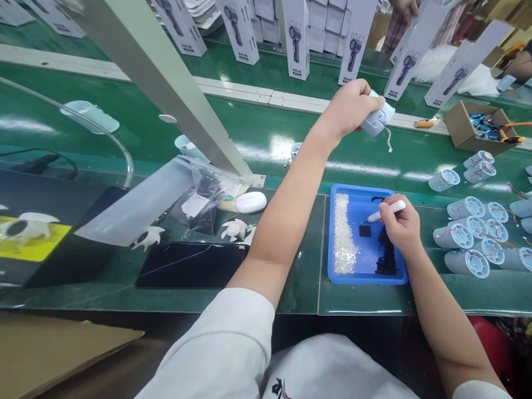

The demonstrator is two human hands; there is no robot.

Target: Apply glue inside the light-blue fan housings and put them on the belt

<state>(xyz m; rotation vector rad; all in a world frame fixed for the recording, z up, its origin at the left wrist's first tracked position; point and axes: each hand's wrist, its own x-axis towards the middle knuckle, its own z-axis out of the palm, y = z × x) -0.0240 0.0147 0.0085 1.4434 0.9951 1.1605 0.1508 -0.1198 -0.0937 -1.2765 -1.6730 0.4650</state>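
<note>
My left hand (353, 105) is closed on a pale blue plastic fan housing (376, 123), raised over the green bench; a short wire with a connector dangles from it. In my right hand (401, 224) is a white pen-shaped tool (386, 211), its thin tip pointing left and down over a blue tray (332, 233). White small pieces (344, 238) fill the tray's left side. Small black pieces (386, 255) lie in a heap on the right, partly behind my right hand. Between the two heaps is a black square (364, 230), just below the tool's tip.
Several pale blue housings (465, 235) with wires stand and lie at right. A cardboard box (461, 124) holds tools. White printed boxes (296, 41) line the back. A slanted metal post (166, 83), a black phone-like slab (191, 266) and plastic bags (199, 194) are at left.
</note>
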